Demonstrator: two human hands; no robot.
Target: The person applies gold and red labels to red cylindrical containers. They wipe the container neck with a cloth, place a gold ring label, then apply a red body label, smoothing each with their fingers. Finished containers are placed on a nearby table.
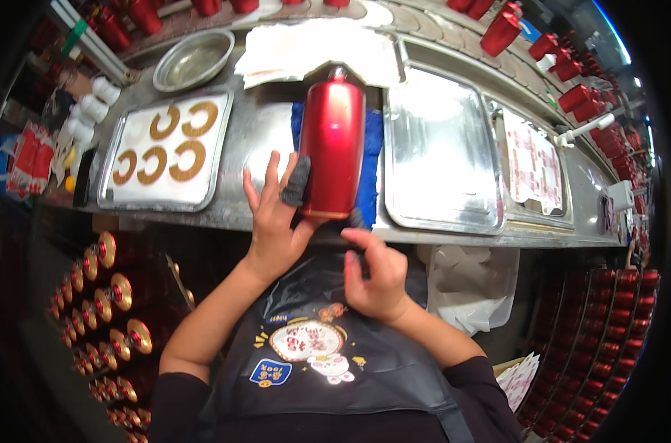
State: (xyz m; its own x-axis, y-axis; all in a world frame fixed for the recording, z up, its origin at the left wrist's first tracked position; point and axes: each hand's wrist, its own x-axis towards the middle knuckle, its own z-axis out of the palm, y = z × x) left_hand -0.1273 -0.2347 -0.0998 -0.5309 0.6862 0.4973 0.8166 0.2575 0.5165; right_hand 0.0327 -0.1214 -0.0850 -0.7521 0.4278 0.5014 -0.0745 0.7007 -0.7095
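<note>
At the far left, the picture's black rim cut off crowded rows of red vessels with gold ends (118, 292), and blur hid the print on a red packet (34, 159). On the grey metal worktop (254, 129), a tray (222, 151) bore five gold-brown C-shaped pieces below a metal bowl (160, 77). The left hand (270, 229) had its outer fingers spread and a dark-covered finger against the red bottle (334, 144); whether it gripped, I could not tell. The bottle lay mid-worktop, neck away, partly covering a blue cloth (372, 166); glare whitened the papers (313, 52) beyond. Below, a black apron (306, 391) showed a rabbit and lettering, partly blurred. The right hand (377, 284) held thumb and forefinger apart near the bottle's base; contact was unclear. Rightward were a shiny silver tray (442, 148), pink-printed sheets (531, 162) too blurred to read, and dim racked red vessels (597, 354).
</note>
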